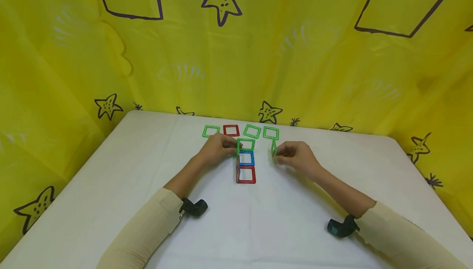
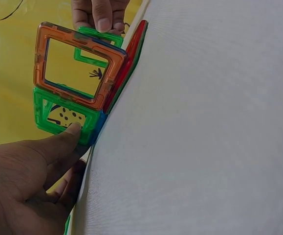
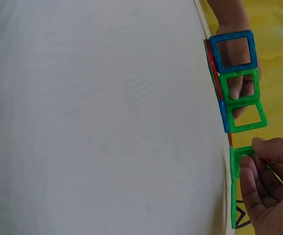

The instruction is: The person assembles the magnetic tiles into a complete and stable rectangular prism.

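Magnetic square tile frames stand in the middle of the table. Flat in a column lie a green tile (image 1: 246, 139), a blue tile (image 1: 253, 158) and a red tile (image 1: 254, 174). Along the column's left side an orange tile (image 2: 39, 61) stands upright, with an upright green tile (image 2: 58, 126) beside it. My left hand (image 1: 217, 150) pinches that upright green tile, thumb on its face and fingers partly hidden behind. To the right of the column, my right hand (image 1: 301, 159) pinches another green tile (image 3: 243, 150) by its edge, apart from the column.
Behind the column, a green tile (image 1: 204, 131), a red tile (image 1: 224, 129) and two more green tiles lie flat in a loose row. A yellow patterned curtain (image 1: 236, 63) hangs at the back of the white table (image 1: 221, 236). Dark wrist cameras sit at both sleeves.
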`<state>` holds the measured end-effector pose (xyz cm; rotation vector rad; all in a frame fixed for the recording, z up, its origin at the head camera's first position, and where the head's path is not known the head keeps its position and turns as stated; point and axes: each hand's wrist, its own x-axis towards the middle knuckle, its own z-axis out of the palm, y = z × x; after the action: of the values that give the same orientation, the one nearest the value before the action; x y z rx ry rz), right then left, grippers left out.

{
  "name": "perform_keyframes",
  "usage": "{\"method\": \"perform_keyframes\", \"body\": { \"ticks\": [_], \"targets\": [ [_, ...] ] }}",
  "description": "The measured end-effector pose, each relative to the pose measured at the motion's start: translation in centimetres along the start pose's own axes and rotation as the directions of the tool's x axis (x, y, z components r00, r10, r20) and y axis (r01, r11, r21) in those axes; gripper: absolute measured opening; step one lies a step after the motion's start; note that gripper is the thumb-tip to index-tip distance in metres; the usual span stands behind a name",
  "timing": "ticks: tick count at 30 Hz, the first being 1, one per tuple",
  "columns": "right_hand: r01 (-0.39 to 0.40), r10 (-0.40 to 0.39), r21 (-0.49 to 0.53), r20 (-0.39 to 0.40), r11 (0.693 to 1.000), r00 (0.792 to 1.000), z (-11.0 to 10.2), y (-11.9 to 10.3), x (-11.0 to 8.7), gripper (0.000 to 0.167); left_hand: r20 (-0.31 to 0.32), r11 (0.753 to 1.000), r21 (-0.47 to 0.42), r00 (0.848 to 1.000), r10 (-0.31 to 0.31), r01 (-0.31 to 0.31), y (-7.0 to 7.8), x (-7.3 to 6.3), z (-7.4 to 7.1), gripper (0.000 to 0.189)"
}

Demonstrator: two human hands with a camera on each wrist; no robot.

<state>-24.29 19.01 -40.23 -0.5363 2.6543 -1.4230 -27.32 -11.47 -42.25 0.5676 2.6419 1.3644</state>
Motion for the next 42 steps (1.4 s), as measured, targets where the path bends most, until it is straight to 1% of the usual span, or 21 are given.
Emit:
{"method": "perform_keyframes", "body": {
  "ticks": [7,15,28,33,42],
  "targets": [
    [0.002,-0.002,-0.01,0.005,1.0,1.0,0.7,-0.3,-0.2,0.013,-0.003,1.0,-0.017,1.0,-0.023,0.023,-0.3,-0.3,0.3,0.022],
    [0.002,-0.002,0.0,0.02,1.0,1.0,1.5,-0.7,-0.4,0.013,-0.009,0.999,-0.025,1.0,-0.022,0.022,-0.4,-0.3,0.5,0.021],
    [0.029,-0.03,0.032,0.035,0.999,0.999,2.4,-1.0,-0.4,0.01,-0.017,0.999,-0.017,0.999,-0.047,0.047,0.1,-0.4,0.5,0.021],
    [0.044,-0.045,0.036,0.039,0.998,0.998,2.7,-1.4,-0.4,0.01,-0.023,0.999,-0.013,0.999,-0.046,0.046,0.2,-0.3,0.5,0.02],
    [0.067,-0.07,0.053,0.044,0.996,0.997,3.0,-1.7,-0.2,0.01,-0.021,1.0,-0.009,0.999,-0.025,0.024,0.4,-0.3,0.3,0.021]
  ]
}}
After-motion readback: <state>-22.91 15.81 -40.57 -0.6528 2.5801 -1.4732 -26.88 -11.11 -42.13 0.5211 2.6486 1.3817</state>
